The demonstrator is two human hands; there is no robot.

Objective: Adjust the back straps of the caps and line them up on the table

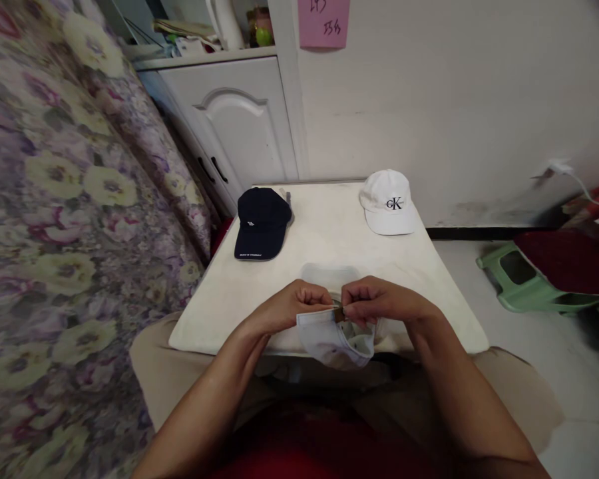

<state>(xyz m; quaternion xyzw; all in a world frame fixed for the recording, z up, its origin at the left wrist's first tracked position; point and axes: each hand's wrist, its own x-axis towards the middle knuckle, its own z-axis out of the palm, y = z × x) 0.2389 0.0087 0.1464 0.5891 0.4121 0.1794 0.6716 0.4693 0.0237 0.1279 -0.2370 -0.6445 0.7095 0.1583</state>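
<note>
A pale blue-grey baseball cap [329, 342] is held at the near edge of the table, its back strap toward me and its brim lying on the tabletop beyond my hands. My left hand [307, 303] pinches the strap on one side of a small brownish buckle piece [338, 313]. On the other side, my right hand [372, 299] grips the strap with thumb and fingers together. Farther off, a dark navy cap [263, 223] rests on the left of the table, and a white cap [388, 201] with black "CK" letters sits at the back right.
The cream table [329, 219] stands against the wall and a white cabinet [244, 126]. A flowered curtain [80, 219] hangs close on the left. On the floor to the right is a green stool [516, 283] with a dark red top. A white plug and cable [562, 167] come from the wall.
</note>
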